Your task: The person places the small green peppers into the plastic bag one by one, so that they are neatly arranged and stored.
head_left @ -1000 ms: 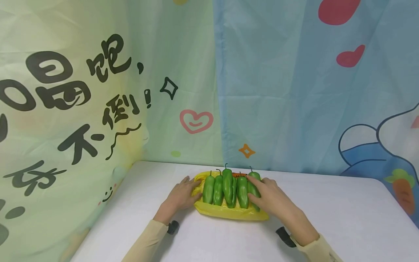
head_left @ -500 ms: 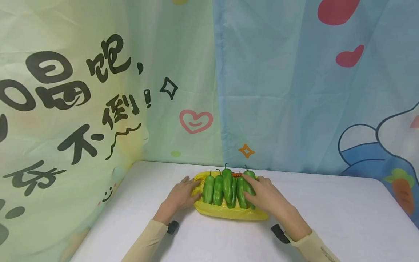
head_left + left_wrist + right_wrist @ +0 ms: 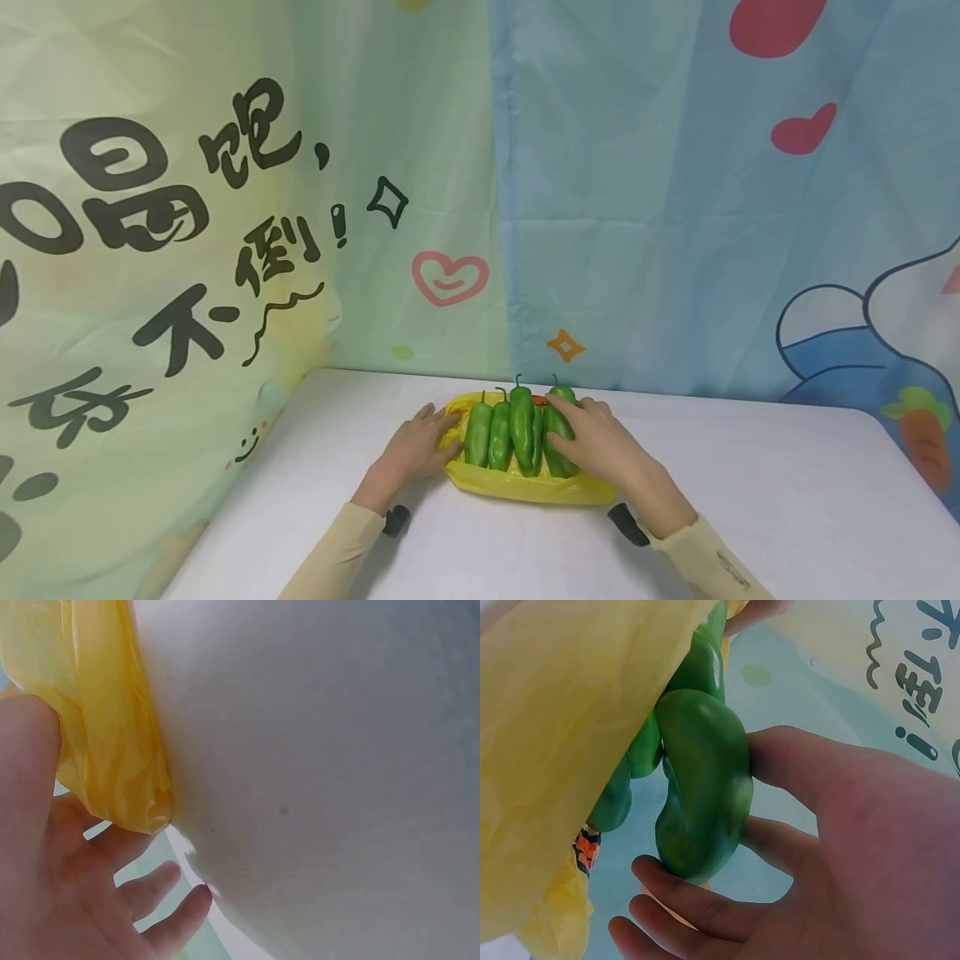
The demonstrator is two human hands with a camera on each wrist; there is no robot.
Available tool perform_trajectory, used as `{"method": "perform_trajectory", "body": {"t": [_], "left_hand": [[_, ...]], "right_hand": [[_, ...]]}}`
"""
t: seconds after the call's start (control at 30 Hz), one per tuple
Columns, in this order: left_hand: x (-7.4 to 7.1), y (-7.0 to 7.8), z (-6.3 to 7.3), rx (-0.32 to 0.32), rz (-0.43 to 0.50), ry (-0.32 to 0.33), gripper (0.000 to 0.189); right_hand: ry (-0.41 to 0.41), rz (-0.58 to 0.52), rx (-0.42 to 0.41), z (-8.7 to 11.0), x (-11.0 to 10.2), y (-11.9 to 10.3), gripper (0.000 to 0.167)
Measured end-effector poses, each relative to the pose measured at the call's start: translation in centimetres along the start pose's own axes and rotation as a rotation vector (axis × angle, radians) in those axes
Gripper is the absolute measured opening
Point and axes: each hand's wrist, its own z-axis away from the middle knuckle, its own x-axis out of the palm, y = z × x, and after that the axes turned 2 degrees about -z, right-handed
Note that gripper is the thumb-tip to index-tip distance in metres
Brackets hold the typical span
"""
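Observation:
Several green chili peppers (image 3: pixel 521 429) stand in a row, stems up, in an open yellow plastic bag (image 3: pixel 517 487). My left hand (image 3: pixel 415 446) holds the bag's left end; in the left wrist view the yellow plastic (image 3: pixel 112 735) lies between thumb and forefinger, the other fingers spread. My right hand (image 3: pixel 600 442) grips the rightmost green chili pepper (image 3: pixel 559 421), which overlaps its neighbour. In the right wrist view, thumb and fingertips touch this curved pepper (image 3: pixel 705 780); more peppers (image 3: pixel 697 667) show beyond it, partly hidden by the bag.
A small orange-red patch (image 3: pixel 539 401) shows behind the peppers, with black marks in the right wrist view. The white table (image 3: pixel 757 492) ends at a printed cloth backdrop (image 3: pixel 637 208); another cloth (image 3: pixel 150 317) hangs at the left.
My right hand has moved left with the rightmost green chili pepper, bringing it against and partly over the neighbouring pepper. The left hand and the bag stay where they were.

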Motion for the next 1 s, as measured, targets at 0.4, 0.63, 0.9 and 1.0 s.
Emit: {"method": "perform_trajectory", "body": {"t": [0.4,0.63,0.9,1.0], "left_hand": [[-0.1,0.1,0.0,-0.009,0.003,-0.009,0.055],[-0.1,0.1,0.0,-0.009,0.001,-0.009,0.055],[-0.1,-0.1,0.0,-0.002,0.008,-0.007,0.055],[0.0,-0.1,0.0,-0.003,0.008,-0.008,0.056]], "right_hand": [[-0.022,0.032,0.02,-1.3,1.0,-0.1,0.062],[-0.009,0.057,0.008,-1.7,1.4,-0.1,0.061],[0.0,0.057,0.003,-2.0,1.7,-0.4,0.059],[0.008,0.061,0.004,-2.0,1.8,-0.4,0.058]]}}
